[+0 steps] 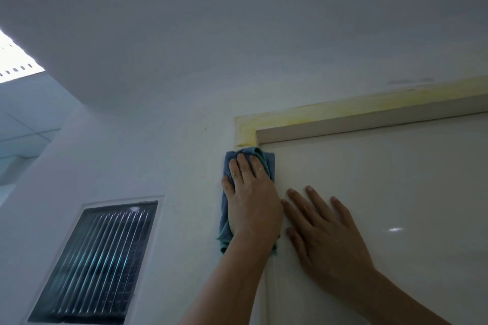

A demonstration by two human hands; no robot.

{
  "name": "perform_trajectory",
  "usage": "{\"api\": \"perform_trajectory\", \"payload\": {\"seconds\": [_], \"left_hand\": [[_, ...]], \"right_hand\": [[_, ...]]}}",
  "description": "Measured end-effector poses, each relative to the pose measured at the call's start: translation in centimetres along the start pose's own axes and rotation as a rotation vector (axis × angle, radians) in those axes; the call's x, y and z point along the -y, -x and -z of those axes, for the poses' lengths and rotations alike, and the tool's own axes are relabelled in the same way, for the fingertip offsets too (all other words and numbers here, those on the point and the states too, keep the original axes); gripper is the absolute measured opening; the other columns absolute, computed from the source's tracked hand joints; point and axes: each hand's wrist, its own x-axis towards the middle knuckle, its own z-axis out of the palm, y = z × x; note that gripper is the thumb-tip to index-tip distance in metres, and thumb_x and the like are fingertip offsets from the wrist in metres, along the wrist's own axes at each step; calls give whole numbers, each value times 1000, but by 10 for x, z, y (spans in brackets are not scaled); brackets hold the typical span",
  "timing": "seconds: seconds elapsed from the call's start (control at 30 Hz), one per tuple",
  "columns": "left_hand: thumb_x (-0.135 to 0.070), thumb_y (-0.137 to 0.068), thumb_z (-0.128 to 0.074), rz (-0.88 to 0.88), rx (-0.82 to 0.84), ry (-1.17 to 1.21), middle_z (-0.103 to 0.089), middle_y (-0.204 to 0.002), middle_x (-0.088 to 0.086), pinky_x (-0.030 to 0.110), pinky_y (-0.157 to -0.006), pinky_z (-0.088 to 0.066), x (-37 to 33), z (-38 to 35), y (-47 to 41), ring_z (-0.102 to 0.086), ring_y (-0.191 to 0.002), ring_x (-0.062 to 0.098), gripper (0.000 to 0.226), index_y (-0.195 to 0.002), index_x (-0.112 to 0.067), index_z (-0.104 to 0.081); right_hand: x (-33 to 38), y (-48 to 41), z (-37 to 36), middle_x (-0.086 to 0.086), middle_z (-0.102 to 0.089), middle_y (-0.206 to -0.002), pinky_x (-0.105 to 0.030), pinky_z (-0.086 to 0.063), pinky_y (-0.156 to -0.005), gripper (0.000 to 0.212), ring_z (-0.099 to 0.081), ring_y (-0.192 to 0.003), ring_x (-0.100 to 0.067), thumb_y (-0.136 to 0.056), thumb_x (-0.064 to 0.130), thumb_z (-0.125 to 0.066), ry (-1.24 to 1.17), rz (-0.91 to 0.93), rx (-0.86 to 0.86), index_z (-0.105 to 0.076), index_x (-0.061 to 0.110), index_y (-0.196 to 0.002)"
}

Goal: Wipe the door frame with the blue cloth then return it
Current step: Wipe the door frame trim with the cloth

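One blue cloth (268, 159) under left fingers (241, 165), door frame (247, 128)

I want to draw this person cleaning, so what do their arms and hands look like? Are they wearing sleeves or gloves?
No gloves and no sleeves show. Both forearms are bare as far as the picture reaches. The left hand and the right hand are bare too, with short, plain fingernails. I can't make out a watch or bracelet. There may be a thin ring on one left finger, but it's too small to tell.

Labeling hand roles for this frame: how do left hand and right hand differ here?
The left hand presses the blue cloth against the door frame; the right hand is bare, touching only the door. The left hand reaches higher, near the frame's top corner; the right hand sits lower. Both lie flat, fingers pointing up.
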Motion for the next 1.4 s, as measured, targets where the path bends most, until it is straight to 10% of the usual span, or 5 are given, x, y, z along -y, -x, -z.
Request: {"api": "perform_trajectory", "payload": {"seconds": [1.4], "left_hand": [[-16,-94,-43,-42,11,57,-6,-160,17,49,-120,-10,-4,3,-62,-3,-148,33,73,-152,-2,-2]], "right_hand": [[-15,-25,6,10,-33,-160,-45,-17,-112,53,-28,-148,-20,-102,56,-18,56,4,58,-30,40,-151]]}}
